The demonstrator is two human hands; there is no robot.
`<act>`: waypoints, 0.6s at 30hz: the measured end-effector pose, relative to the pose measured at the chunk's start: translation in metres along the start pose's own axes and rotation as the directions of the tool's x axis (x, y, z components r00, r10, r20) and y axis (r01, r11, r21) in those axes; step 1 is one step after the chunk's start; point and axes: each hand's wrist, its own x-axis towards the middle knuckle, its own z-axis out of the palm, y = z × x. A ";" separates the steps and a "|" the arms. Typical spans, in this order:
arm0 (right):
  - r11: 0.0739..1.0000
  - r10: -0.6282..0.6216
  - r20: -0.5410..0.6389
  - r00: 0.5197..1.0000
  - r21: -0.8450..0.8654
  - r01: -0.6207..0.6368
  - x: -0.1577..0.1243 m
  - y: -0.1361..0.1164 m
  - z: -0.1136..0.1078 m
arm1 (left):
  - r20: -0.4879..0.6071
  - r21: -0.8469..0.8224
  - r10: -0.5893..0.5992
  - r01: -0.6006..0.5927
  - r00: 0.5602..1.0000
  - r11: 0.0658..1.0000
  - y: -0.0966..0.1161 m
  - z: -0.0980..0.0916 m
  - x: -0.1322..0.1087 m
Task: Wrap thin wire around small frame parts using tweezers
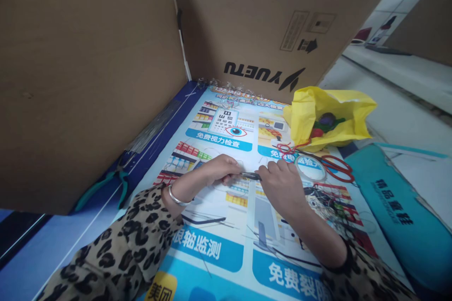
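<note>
Above the middle of a printed poster (231, 211), my two hands are close together. My right hand (280, 183) is closed around a tool whose dark metal jaws (251, 176) point left; they look like pliers, but the handles are hidden in the fist. The fingers of my left hand (223, 169) are pinched together at the tip of these jaws. What they hold is too small to make out, though a faint thin loop shows nearby. Red-handled scissors (338, 168) and a clear ring-shaped coil (310, 168) lie right of my right hand.
Cardboard panels (247, 19) stand behind and on the left. Teal-handled pliers (102, 187) and a bundle of thin wires (151, 128) lie at the left. A yellow bag (334, 99) holding coloured items, a teal box (391, 207) and tangled threads (326, 204) are at the right.
</note>
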 end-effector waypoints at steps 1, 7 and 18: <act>1.000 0.004 0.006 1.000 0.002 -0.004 0.000 0.000 0.000 | -0.009 -0.002 -0.004 0.004 1.000 1.000 0.000 0.000 0.001; 0.999 0.020 0.033 0.999 0.024 -0.021 0.000 -0.001 0.002 | -0.034 0.023 -0.021 0.022 0.999 0.999 0.001 0.002 0.001; 0.996 0.044 0.142 0.989 0.073 -0.055 0.002 -0.001 0.006 | -0.037 -0.051 -0.037 0.035 0.999 0.998 0.007 0.005 -0.003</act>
